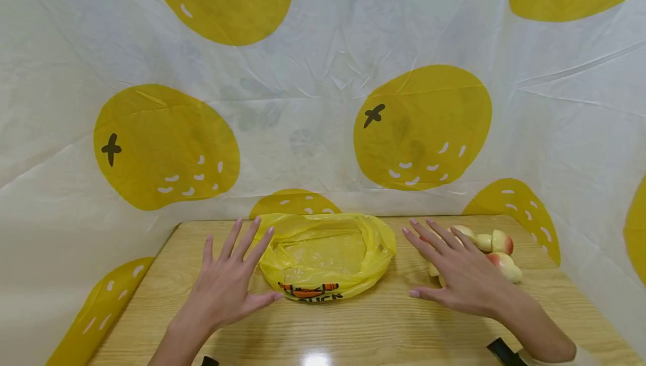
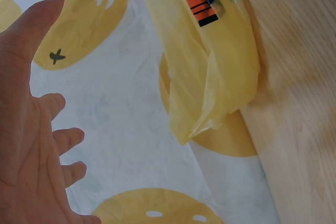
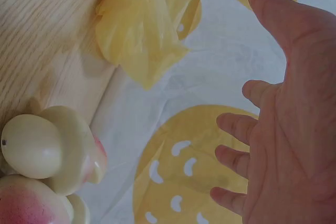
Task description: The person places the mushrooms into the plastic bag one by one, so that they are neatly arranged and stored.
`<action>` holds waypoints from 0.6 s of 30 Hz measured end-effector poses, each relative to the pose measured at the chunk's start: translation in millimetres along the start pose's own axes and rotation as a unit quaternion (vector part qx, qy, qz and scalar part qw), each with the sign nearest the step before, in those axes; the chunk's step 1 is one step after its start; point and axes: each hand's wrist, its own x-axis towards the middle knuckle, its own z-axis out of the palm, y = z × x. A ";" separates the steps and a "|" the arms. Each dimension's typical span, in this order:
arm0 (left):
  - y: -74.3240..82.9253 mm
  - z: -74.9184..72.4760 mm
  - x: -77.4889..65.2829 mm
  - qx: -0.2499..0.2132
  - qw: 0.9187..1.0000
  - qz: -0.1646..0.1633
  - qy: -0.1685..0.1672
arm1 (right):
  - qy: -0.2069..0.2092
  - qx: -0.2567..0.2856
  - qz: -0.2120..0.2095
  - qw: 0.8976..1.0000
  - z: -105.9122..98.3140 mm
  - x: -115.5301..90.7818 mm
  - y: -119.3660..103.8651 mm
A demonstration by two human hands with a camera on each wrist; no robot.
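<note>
Firstly, yellow bag is resting on table; left hand is hovering left of bag, right hand right of it; both are gripping nothing; mushroom-shaped pieces are lying right of bag.

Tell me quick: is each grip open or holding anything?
Left grip: open, holding nothing, near the yellow bag.
Right grip: open, holding nothing, near the mushroom-shaped pieces.

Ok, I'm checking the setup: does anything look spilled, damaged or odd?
Nothing stands out. The yellow bag sits open, its plastic merely crumpled; the mushroom-shaped pieces lie clustered on the table, partly hidden by the right hand. No spill or tear is visible.
</note>
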 end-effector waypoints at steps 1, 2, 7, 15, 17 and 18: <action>-0.2 0.4 0.2 -0.001 1.000 0.001 0.001 | 0.000 -0.003 -0.002 1.000 -0.2 0.1 0.8; -0.4 0.7 0.3 -0.002 1.000 0.001 0.002 | 0.002 -0.005 -0.005 1.000 -0.4 0.3 1.4; -1.5 1.7 1.6 -0.003 1.000 0.002 -0.001 | -0.002 -0.010 -0.014 1.000 -2.3 1.9 5.1; -4.5 1.2 4.6 -0.005 1.000 -0.002 -0.023 | -0.013 -0.005 -0.006 1.000 -6.0 0.8 11.3; -5.8 1.5 4.7 -0.006 1.000 -0.004 -0.026 | -0.011 -0.005 -0.008 1.000 -7.2 0.0 13.1; -6.7 1.9 4.7 -0.006 1.000 -0.006 -0.027 | -0.009 -0.005 -0.009 1.000 -7.8 -0.4 14.0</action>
